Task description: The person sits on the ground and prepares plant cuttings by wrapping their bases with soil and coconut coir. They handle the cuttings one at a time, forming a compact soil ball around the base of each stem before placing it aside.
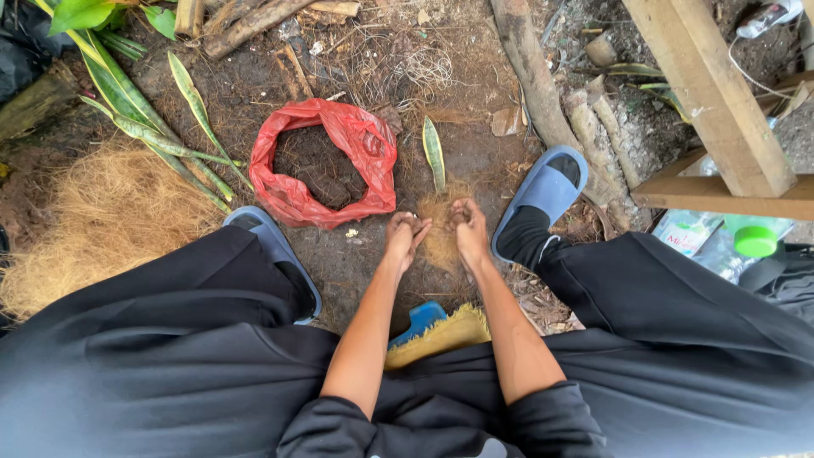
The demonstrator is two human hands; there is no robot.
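I count two hands low over the dirt: my left hand (405,234) and right hand (468,226) are both curled shut on one small clump of brown fibre (441,229), which sits between them with a single cut leaf (433,151) standing in it. There is one red bag (326,161) of soil beside it, two blue sandals (543,191), and one big fibre pile (102,212), cut off at the frame's left edge. I cannot make out my fingertips.

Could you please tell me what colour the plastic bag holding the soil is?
The plastic bag is red, seen clearly in the head view.
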